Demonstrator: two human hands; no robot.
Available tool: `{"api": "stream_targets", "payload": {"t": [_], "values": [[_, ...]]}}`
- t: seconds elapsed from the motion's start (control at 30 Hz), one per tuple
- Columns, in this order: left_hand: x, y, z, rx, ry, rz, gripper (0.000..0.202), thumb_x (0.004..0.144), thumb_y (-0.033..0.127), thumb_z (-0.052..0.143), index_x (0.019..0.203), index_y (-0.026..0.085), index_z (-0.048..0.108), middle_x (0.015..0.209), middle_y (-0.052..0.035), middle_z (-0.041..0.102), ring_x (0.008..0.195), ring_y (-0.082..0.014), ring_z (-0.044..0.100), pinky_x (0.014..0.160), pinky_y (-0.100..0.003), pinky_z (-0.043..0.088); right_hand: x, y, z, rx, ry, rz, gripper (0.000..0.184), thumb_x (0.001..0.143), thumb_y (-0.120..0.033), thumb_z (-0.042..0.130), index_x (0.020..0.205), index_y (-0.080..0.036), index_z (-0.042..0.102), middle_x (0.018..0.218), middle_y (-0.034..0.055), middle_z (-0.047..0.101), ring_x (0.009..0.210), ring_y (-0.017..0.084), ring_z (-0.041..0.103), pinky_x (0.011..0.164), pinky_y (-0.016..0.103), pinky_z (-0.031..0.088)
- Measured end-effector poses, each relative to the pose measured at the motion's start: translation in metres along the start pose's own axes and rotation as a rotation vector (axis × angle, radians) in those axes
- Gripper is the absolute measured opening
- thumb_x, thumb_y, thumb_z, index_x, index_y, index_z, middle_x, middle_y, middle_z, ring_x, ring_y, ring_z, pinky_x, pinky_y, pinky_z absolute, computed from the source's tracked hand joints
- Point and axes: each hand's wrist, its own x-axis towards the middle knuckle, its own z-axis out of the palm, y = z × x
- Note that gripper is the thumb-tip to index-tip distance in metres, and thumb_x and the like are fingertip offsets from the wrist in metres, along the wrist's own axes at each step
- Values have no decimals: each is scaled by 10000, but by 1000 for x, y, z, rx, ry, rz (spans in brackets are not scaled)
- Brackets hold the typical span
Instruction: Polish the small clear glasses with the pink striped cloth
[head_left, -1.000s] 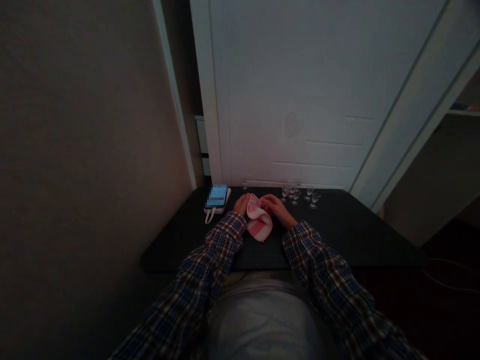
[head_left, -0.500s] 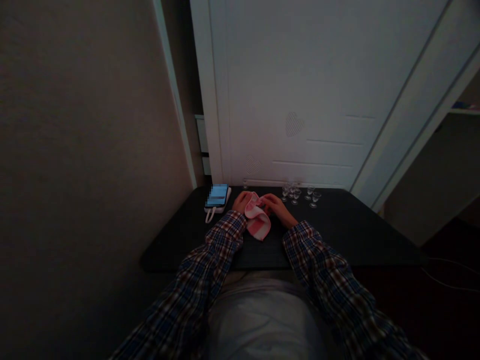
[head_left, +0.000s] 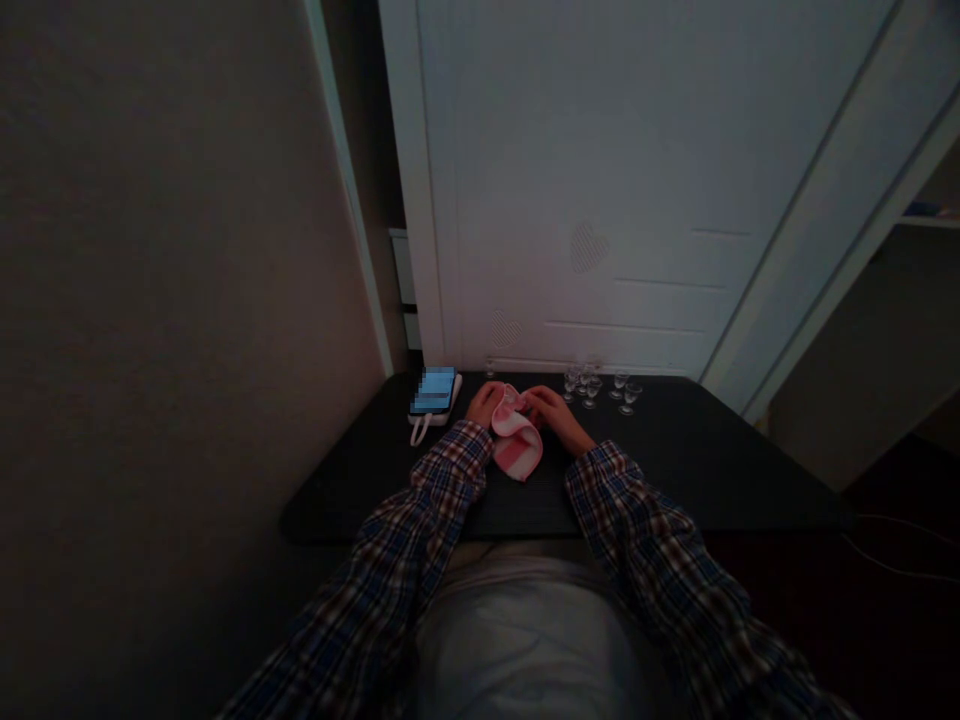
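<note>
A pink and white cloth (head_left: 519,452) hangs in folds between my two hands, above the dark table. My left hand (head_left: 482,403) is closed round the cloth's upper left part, its fingertips hidden by the fabric. On the other side, my right hand (head_left: 550,408) has its fingers bent and pressed against the cloth's upper right edge. A small pale glint shows within the upper fold; whether a glass is wrapped there I cannot tell. Several small stemmed glasses (head_left: 592,391) stand upright to the right of my right hand, apart from it.
A phone (head_left: 433,391) with a lit screen lies on a white power bank with a strap (head_left: 421,430), at the table's back left. One more small glass (head_left: 490,368) stands behind my left hand. The black table (head_left: 697,470) meets a white door (head_left: 525,150) at the back.
The cloth's upper fold has shifted slightly between my fingers, and my right fingers have moved a little. The glasses and phone stay where they were.
</note>
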Motion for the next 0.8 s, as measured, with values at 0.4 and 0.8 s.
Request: {"api": "stream_targets", "payload": {"t": [0.4, 0.8], "values": [[-6, 6, 4, 16, -10, -32, 286, 653, 428, 651, 743, 163, 593, 783, -35, 620, 778, -172, 557, 718, -270, 416, -1, -2, 1, -2, 56, 7, 274, 741, -433, 559, 890, -204, 565, 807, -14, 579, 530, 62, 484, 450, 185, 371], [-6, 12, 1, -8, -8, -80, 340, 577, 474, 679, 637, 164, 553, 592, 23, 550, 593, -121, 501, 585, -236, 384, 2, 3, 0, 19, 46, 45, 293, 763, -462, 502, 854, -185, 534, 720, -14, 582, 487, 62, 489, 414, 171, 341]]}}
